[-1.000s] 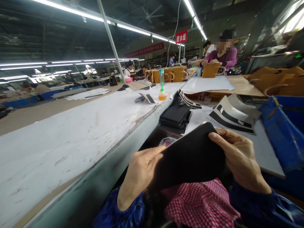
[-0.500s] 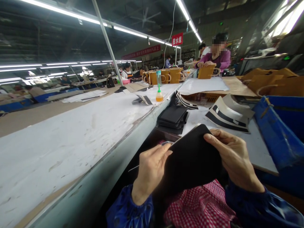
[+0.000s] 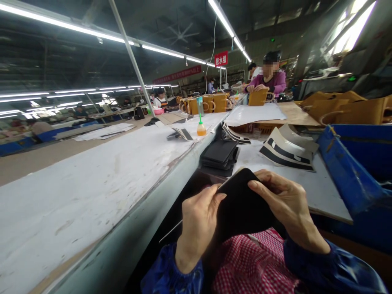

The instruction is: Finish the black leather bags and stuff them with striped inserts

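A flat black panel with rounded corners [image 3: 245,204] is held up in front of my red checked apron [image 3: 254,261]. My left hand [image 3: 200,220] pinches its left edge between thumb and fingers, near a pale strip along the upper edge. My right hand [image 3: 283,200] grips the upper right corner, thumb on the face towards me and fingers behind. Just beyond the panel lies a stack of similar black pieces [image 3: 219,153]. Curved pale sheets with black strips [image 3: 286,151] rest to the right of that stack. The back of the panel is hidden.
A long white-covered table [image 3: 92,183] runs along my left, with a small glue bottle [image 3: 201,128] on it. At right stands a blue bin [image 3: 352,175] by tan bags [image 3: 352,110]. Further off, a person in purple [image 3: 271,79] handles a tan bag [image 3: 257,97].
The panel and my right hand have shifted slightly left and down in view. My left hand has moved a little right, closer to the right one. Both keep their hold.
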The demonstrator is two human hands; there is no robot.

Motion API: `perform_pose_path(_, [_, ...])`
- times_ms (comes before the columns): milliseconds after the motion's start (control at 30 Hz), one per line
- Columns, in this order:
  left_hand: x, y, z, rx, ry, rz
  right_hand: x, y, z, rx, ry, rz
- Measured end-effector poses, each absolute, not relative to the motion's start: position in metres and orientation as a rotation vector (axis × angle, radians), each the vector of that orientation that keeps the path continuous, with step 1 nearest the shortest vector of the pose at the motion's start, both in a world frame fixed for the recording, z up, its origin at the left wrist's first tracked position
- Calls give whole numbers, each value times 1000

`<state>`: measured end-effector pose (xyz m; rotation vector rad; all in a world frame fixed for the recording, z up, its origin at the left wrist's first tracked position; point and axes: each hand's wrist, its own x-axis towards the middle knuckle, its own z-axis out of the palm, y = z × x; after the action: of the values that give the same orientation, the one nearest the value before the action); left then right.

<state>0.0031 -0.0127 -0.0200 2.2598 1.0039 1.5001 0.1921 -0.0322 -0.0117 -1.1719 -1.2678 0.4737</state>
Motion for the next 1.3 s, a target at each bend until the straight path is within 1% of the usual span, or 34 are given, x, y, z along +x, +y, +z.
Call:
perform_pose_path(233, [-1, -19, -17, 2418, 1019, 1526, 195, -33, -13, -1146, -1325, 441])
perform_pose_path(433, [-3, -19, -13, 2219, 1064, 1329, 192, -36, -12, -1147, -1396, 398])
perform_pose_path(500, [-1, -19, -11, 2247, 1069, 1313, 190, -35, -9, -1138, -1428, 398])
perform_pose_path(633, [4, -20, -8, 2396, 1087, 1402, 188, -34, -4, -1062, -1480, 276])
perform_pose_path(733, [5, -21, -8, 2379, 1082, 1501, 186, -38, -2, -990, -1500, 119])
perform_pose_path(800, [3, -22, -9, 2367, 1081, 1524, 184, -42, -3, -973, -1527, 85])
perform_pose_path(867, [0, -22, -10, 2356, 1085, 1531, 184, -45, -5, -917, -1497, 126])
perform_pose_path(967, [-3, -22, -11, 2317, 1100, 1553, 186, -48, -7, -727, -1299, 251])
perform_pose_path(1033, [-4, -22, -11, 2301, 1105, 1551, 188, -47, -4, -741, -1261, 304])
perform_pose_path(1133, [-3, -23, -11, 2323, 1089, 1506, 191, -42, 7, -919, -1503, 295])
perform_pose_path(1200, [-2, -24, -11, 2342, 1073, 1484, 190, -38, 15, -950, -1664, 251])
perform_pose_path(1300, [-1, -25, -10, 2373, 1047, 1478, 187, -34, 20, -954, -1740, 191])
